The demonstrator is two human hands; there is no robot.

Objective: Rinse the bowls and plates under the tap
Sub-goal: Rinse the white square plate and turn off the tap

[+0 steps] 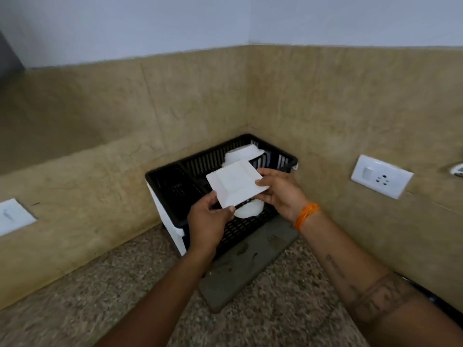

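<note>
Two hands on one square white plate [235,184], held underside up, tilted, above the black dish basket [200,159]. Left hand [208,219] pinching the plate's near corner, thumb on top at the edge, fingers curled beneath. Right hand [280,191] gripping the plate's right corner, thumb over the rim, fingers under; orange thread band [306,215] round that wrist.

Directly below the plate, inside the basket, a white bowl [249,209] resting upside down on the slatted floor, partly hidden by the plate. Behind the plate, toward the basket's far corner, more white dishes [244,152], stacked or leaning — hard to tell which, and hard to count. At the basket's left end, a dark cutlery compartment [175,184].

Basket tucked into the corner of the beige tiled walls, sitting on a white base [165,216], with a grey drip tray [248,269] sticking out from under its near side onto the speckled stone counter [75,309]. On the wall right of the basket, a white switch and socket plate [380,176]. On the wall left of the basket, a white blank plate [13,216].
</note>
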